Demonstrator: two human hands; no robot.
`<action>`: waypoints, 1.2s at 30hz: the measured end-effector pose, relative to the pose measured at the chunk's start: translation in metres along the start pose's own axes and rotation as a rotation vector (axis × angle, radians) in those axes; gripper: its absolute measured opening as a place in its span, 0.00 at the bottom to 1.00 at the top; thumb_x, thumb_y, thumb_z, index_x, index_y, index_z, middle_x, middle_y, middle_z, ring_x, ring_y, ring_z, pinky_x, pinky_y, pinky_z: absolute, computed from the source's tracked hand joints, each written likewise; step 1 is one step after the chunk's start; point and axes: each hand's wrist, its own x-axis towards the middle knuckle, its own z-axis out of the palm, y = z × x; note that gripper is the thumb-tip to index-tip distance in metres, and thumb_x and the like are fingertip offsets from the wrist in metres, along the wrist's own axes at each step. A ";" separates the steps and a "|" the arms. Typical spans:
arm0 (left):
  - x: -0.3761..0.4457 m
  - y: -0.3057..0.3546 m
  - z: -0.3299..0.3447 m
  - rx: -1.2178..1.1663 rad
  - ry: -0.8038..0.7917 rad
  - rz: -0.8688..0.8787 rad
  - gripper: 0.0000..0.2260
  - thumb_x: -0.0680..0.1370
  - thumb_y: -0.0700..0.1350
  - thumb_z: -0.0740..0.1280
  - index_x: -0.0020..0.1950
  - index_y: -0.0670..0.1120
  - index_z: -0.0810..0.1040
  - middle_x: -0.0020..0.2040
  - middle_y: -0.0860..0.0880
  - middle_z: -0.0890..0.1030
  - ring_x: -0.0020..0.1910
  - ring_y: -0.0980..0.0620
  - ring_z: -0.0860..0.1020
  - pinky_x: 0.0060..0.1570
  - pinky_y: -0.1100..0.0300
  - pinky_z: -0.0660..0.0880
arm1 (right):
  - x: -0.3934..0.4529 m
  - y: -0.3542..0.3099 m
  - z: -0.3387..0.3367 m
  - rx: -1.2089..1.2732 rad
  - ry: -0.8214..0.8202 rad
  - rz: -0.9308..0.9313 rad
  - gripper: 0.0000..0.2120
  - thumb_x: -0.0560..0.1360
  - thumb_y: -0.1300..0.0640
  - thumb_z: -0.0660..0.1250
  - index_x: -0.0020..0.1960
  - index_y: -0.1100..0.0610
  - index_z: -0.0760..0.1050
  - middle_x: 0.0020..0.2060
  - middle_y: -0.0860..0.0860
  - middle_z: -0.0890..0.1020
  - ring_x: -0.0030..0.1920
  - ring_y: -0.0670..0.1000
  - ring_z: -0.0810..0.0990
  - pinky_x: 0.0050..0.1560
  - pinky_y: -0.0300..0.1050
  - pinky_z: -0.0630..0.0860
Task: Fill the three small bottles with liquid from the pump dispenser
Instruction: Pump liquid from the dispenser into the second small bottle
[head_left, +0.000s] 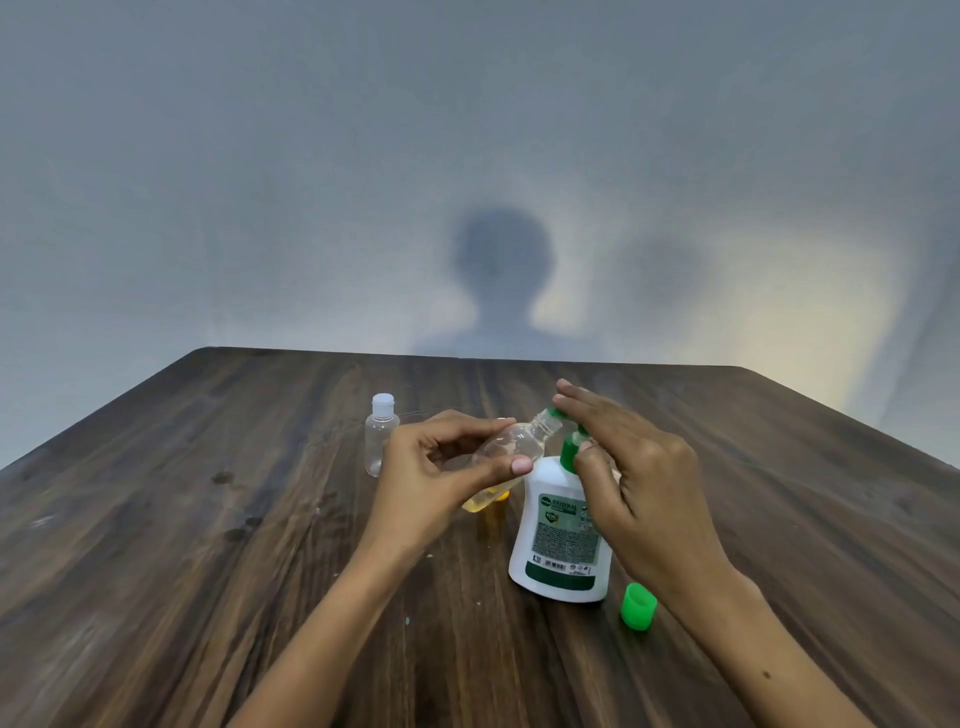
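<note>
We see a dark wood table (208, 519) under everything, grey wall (260, 156) behind it w/ a head-shaped shadow (501, 265).

Pump dispenser (561, 540): white body, green band at base, green pump head, upright on the table, directly under the right hand's fingers and just right of the left thumb tip.

Right hand (634, 483): fingers straight, laid flat over the green pump head, fingertips reaching past the nozzle toward the far side. Thumb rests against the pump collar. No curl around anything, so we read it as an open palm on the pump.

Left hand (441, 467): thumb and fingers pinch the held small bottle (511, 452) around its body. Bottle is clear, uncapped, tilted w/ neck up and to the right, mouth right at the pump nozzle, just below the right fingertips. Yellowish liquid sits in its low end, below the left thumb.

Empty small bottle (381, 439): clear, white cap on, upright, just left of the left hand's knuckles, not touching as far as we can tell.

Third small bottle (493, 512): yellow liquid, mostly hidden behind the held one, below the left thumb, left of the dispenser. Cap state: can't tell.

Green cap (639, 605): loose on the table, near side, just right of the dispenser base, beside the right wrist, well below the fingers.
</note>
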 end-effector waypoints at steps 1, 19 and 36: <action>0.001 0.000 0.000 -0.005 -0.002 -0.005 0.19 0.63 0.46 0.78 0.51 0.42 0.85 0.47 0.48 0.86 0.49 0.52 0.84 0.51 0.58 0.80 | -0.003 -0.001 0.002 -0.019 0.004 0.004 0.23 0.74 0.53 0.53 0.62 0.59 0.78 0.62 0.51 0.78 0.62 0.45 0.76 0.61 0.39 0.72; -0.001 0.001 -0.002 -0.070 0.017 -0.047 0.17 0.61 0.46 0.78 0.49 0.44 0.85 0.45 0.49 0.86 0.47 0.52 0.84 0.49 0.60 0.80 | 0.000 0.002 0.005 0.040 0.033 0.031 0.21 0.74 0.53 0.54 0.60 0.56 0.80 0.59 0.47 0.80 0.60 0.42 0.76 0.59 0.28 0.68; -0.001 0.002 -0.002 -0.089 0.025 -0.046 0.18 0.61 0.45 0.78 0.49 0.43 0.85 0.44 0.47 0.86 0.47 0.51 0.84 0.49 0.59 0.80 | 0.002 0.005 -0.004 -0.061 -0.042 -0.041 0.26 0.81 0.43 0.50 0.63 0.57 0.78 0.62 0.50 0.79 0.64 0.46 0.75 0.63 0.44 0.72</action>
